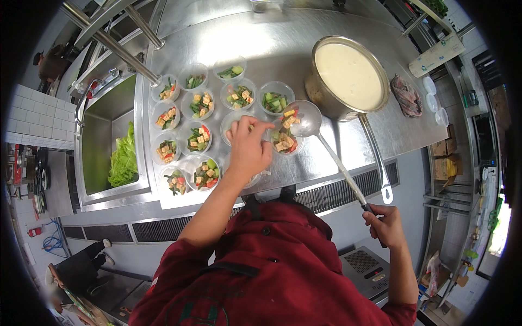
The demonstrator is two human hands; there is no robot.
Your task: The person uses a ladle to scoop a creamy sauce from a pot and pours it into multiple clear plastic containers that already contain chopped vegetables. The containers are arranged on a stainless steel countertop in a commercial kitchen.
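My right hand [386, 225] is closed round the black grip of a long-handled metal ladle [307, 119]. Its bowl hangs over the near right cups, with cubes and red pieces at its left edge. Partly beneath it, a clear plastic cup [284, 142] holds browned cubes and red pieces. My left hand [250, 144] is over the cups, fingers bent and apart, with nothing visible in them. It partly covers a clear cup [231, 124], whose contents I cannot make out. Just beyond is a cup of green vegetables [273, 102].
Several filled cups [202, 104] stand in rows on the steel table [304, 27]. A large pot [350, 76] of creamy liquid sits at the right, its long handle pointing toward me. Lettuce [124, 157] lies in the left sink [100, 125]. A wrapped bundle [406, 96] and lids [430, 101] lie far right.
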